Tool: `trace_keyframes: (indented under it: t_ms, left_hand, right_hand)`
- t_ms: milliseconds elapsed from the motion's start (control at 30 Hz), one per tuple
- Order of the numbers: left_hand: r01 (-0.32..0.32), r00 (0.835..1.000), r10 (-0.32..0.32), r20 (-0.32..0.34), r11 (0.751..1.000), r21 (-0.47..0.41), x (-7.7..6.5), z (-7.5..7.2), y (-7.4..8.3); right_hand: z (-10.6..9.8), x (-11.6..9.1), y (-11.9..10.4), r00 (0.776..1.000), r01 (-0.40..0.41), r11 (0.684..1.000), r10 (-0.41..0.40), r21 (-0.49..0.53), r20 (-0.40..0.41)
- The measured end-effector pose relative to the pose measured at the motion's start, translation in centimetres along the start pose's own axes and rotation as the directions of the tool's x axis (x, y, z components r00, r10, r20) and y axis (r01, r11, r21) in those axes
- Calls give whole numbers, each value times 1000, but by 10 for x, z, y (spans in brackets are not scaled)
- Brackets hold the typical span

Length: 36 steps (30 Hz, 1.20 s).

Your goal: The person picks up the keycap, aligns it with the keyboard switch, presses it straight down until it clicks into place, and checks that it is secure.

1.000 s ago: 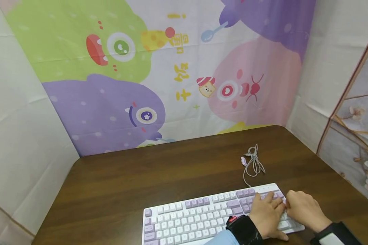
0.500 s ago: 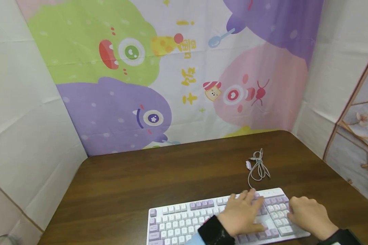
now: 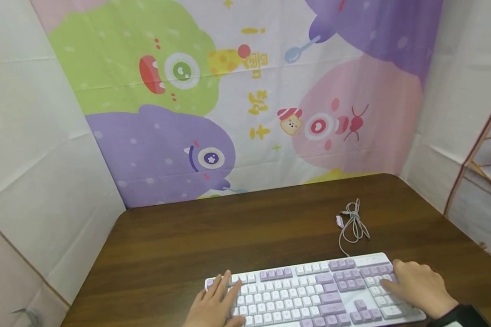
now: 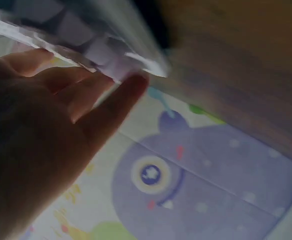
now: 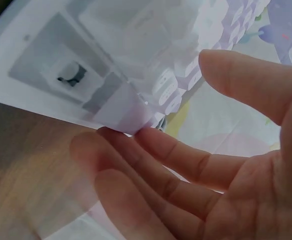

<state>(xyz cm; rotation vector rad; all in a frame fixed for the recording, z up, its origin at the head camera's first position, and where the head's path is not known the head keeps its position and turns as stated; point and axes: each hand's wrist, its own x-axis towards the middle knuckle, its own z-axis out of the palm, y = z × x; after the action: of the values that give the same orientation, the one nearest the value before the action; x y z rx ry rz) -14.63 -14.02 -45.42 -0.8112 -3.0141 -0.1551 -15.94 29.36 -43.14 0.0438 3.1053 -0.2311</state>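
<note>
A white and lilac keyboard (image 3: 331,297) lies on the brown table in the head view. My left hand (image 3: 213,303) is at its left end, fingers spread over the keys. In the left wrist view a fingertip of that hand (image 4: 71,117) reaches the keyboard's edge. My right hand (image 3: 423,288) is over the number pad side, hiding the keys under it. The right wrist view has its fingertips touching a lilac keycap (image 5: 123,110) and its thumb standing apart. Beside that keycap a bare key switch (image 5: 72,74) shows in a recess.
A grey cable (image 3: 353,222), bundled in loops, lies behind the keyboard's right part on the wooden table (image 3: 212,236). A cartoon-printed cloth (image 3: 266,163) hangs at the table's back edge. Pale cloth walls (image 3: 53,136) rise at both sides.
My left hand has swept from the keyboard's right side across to its left end. The right hand stays by the right edge. The head view has shifted slightly.
</note>
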Motion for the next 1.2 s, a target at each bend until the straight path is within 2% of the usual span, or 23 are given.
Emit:
trace_keyframes:
  t_ms: [67,100,133,167,233,267,333,367,400,433,500,533,600,667,800,867,933,1033,1100,1133,1200]
  left_hand:
    - [8,993,2,-118,996,84,-10,9,-6]
    - [21,981,4,-192,991,129,-15,15,-7]
    - [34,958,18,-286,984,175,-18,22,-9]
    - [65,927,20,-376,975,213,-21,29,-11]
    - [123,845,22,-534,964,234,-25,44,-13]
    - [154,805,4,-593,965,214,-26,50,-13]
    - [206,762,-70,-643,969,139,-29,58,-13]
    - [232,757,-118,-642,968,96,-31,61,-11]
    - [254,755,-160,-636,965,59,-32,62,-9]
    - [284,760,-208,-616,958,28,-34,63,-7]
    - [333,793,-284,-540,943,-6,-36,60,-2]
    - [346,802,-296,-519,938,0,-37,58,-1]
    - [357,818,-295,-493,934,34,-37,56,-1]
    - [347,824,-263,-502,934,79,-38,55,-4]
    - [331,794,-202,-574,935,129,-40,60,-9]
    - [325,791,-194,-581,937,129,-41,62,-9]
    - [326,800,-202,-565,937,127,-41,62,-8]
    - [339,833,-237,-499,933,123,-43,57,-5]
    - [350,848,-259,-463,929,121,-44,54,-4]
    - [356,853,-273,-445,928,113,-45,53,-3]
    - [360,845,-274,-459,927,109,-45,54,-3]
  right_hand:
    - [-1,3,-2,1000,-1,1000,1,-12,7]
    - [-2,4,-3,1000,-4,1000,4,-18,15]
    - [-3,6,-5,1000,-6,1000,7,-25,24]
    - [-4,7,-6,999,-9,1000,10,-29,33]
    - [-6,9,-8,998,-17,999,18,-34,53]
    - [-6,9,-9,998,-21,999,23,-34,60]
    - [-9,10,-11,998,-26,999,28,-32,56]
    - [-10,11,-12,998,-26,999,27,-30,49]
    - [-11,12,-13,999,-21,999,22,-30,34]
    - [-13,14,-14,1000,-12,1000,12,-27,15]
    - [-17,19,-18,1000,11,1000,-12,-16,-17]
    - [-19,22,-20,999,27,1000,-27,-7,-34]
    - [-23,28,-25,997,59,998,-59,13,-54]
    - [-27,35,-31,994,90,995,-87,38,-59]
    - [-28,52,-41,974,213,975,-206,65,-93]
    - [-27,61,-43,954,286,956,-278,66,-108]
    - [-25,70,-42,937,336,940,-328,53,-118]
    - [-21,84,-40,925,366,931,-361,20,-114]
    - [-17,94,-39,918,375,927,-375,-27,-127]
    - [-15,99,-38,908,389,920,-393,-53,-144]
    - [-11,109,-37,880,425,897,-441,-122,-180]
